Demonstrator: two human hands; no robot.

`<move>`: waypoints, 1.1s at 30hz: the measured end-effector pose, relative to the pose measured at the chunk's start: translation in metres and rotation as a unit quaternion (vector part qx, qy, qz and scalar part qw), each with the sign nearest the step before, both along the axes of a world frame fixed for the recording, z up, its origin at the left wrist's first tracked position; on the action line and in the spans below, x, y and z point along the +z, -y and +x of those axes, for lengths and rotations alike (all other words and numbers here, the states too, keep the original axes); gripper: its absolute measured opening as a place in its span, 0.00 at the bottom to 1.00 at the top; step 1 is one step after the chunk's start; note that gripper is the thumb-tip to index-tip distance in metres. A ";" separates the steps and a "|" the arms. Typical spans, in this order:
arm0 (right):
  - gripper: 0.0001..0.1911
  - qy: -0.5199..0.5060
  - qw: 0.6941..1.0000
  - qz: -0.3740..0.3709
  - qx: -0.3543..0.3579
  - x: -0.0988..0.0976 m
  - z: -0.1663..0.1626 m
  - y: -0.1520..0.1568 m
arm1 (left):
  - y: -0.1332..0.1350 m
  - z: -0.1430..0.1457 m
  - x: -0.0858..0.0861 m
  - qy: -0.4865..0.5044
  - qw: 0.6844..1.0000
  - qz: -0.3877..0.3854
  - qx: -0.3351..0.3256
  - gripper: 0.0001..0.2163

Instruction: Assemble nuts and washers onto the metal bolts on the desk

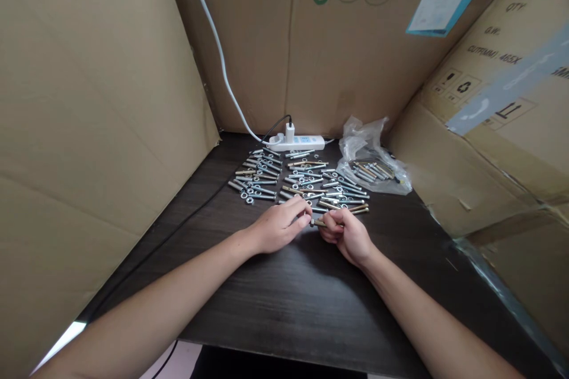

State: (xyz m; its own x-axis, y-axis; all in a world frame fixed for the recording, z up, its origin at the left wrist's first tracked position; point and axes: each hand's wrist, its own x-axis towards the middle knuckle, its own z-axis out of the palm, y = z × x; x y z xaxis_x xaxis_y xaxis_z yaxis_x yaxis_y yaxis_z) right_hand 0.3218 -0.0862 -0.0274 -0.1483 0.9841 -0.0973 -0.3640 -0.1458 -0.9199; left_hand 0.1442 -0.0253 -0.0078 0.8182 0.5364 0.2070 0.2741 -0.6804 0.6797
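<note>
My right hand (347, 234) is closed around a brass-coloured bolt (319, 223), which lies roughly level with its tip pointing left. A nut-like piece (312, 222) shows at that left tip. Just left of it is my left hand (284, 225), thumb and fingers drawn together in a pinch; what sits between them is too small to make out. The two hands are close but apart, low over the dark table (284, 296). Beyond them lie rows of loose bolts (264, 182), with nuts (249, 201) and washers among them.
A clear plastic bag (367, 154) with more bolts lies at the back right. Behind the rows is a white power strip (306, 143) with a plugged-in charger. A black cable (178, 228) crosses the table's left side. Cardboard walls (253, 41) enclose the back and both sides.
</note>
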 end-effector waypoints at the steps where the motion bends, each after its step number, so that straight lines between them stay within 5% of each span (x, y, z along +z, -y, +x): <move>1: 0.20 0.001 1.000 0.000 0.000 0.000 0.000 0.000 | -0.001 0.001 0.000 -0.005 1.000 0.002 -0.004 0.11; 8: 0.20 0.007 1.000 0.002 0.003 0.000 0.001 0.000 | 0.002 0.001 -0.001 -0.001 1.000 0.013 -0.020 0.05; 13: 0.20 0.004 1.000 0.005 0.007 -0.002 0.001 0.000 | 0.005 -0.001 0.000 0.022 1.000 0.015 0.012 0.13; 17: 0.21 0.008 1.000 0.000 0.004 -0.002 0.000 0.000 | 0.002 0.000 -0.001 -0.005 1.000 0.005 0.004 0.06; 21: 0.21 0.009 1.000 0.001 0.005 -0.002 0.000 0.000 | -0.001 0.001 -0.004 -0.021 0.999 0.014 -0.032 0.12; 29: 0.22 -0.041 0.999 -0.018 0.015 0.002 -0.002 0.002 | 0.001 -0.001 -0.001 0.016 0.999 0.025 -0.021 0.08; 33: 0.13 0.075 0.997 0.036 0.003 0.009 0.004 0.000 | -0.007 -0.005 0.001 0.035 0.997 0.065 0.011 0.07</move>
